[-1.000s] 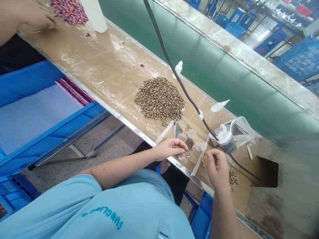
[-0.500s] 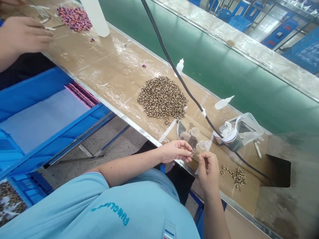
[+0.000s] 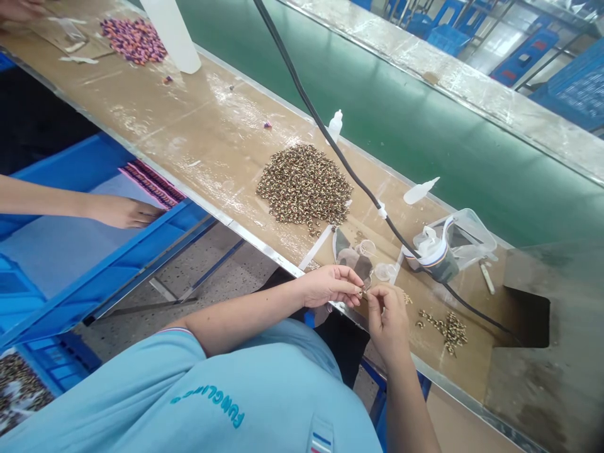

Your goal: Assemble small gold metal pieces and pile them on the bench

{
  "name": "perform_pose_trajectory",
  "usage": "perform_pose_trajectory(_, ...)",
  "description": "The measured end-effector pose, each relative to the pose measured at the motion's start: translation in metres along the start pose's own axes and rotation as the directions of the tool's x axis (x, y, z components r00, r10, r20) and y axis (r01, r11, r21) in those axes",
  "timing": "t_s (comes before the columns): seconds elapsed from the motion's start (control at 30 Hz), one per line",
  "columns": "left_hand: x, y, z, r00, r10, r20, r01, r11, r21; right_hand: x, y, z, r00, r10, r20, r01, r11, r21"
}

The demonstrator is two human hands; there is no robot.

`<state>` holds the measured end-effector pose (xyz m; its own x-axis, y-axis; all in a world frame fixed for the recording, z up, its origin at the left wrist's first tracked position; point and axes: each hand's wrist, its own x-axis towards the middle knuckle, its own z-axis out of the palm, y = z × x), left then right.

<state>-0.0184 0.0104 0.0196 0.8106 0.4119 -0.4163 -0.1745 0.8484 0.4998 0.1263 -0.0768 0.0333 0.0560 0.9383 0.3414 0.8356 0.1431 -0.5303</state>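
Observation:
My left hand (image 3: 334, 286) is closed in a pinch at the table's front edge, with a tiny dark-and-gold piece (image 3: 362, 293) at its fingertips. Right against it, my right hand (image 3: 389, 311) also pinches, its fingertips meeting the left ones. Whatever the right fingers hold is too small and hidden to make out. Beyond both hands lie a small round clear dish (image 3: 384, 272) and a brownish patch (image 3: 363, 267) on the table. A small heap of gold-and-dark curved pieces (image 3: 453, 332) is to the right of my right hand.
A large pile of similar pieces (image 3: 304, 185) covers mid-table. A black cable (image 3: 325, 129) slants across, near small white squeeze bottles (image 3: 419, 190) and a plastic tub (image 3: 436, 261). At left, a co-worker's hand (image 3: 125, 212) reaches over a blue crate (image 3: 70, 296). Purple-orange pieces (image 3: 134, 41) lie farther off.
My right hand has moved left, so its fingertips now meet those of my left hand. The co-worker's hand has gone from above the table down to the blue crate.

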Motion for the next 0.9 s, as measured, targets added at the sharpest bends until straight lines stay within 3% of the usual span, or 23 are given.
perform_pose_trajectory(0.57, 0.0019, -0.0011, -0.0031, 1.0, -0.025, 0.008, 0.025, 0.999, 0.032, -0.0041, 0.0018, 0.0026, 0.999, -0.041, 0.003, 0.041, 0.998, -0.041)
perform_pose_trajectory(0.9, 0.0008, -0.0065, -0.003, 0.999, 0.034, -0.019, -0.033, 0.998, 0.06, -0.0081, 0.0003, 0.0066, 0.997, -0.05, -0.055, 0.047, 0.997, -0.056)
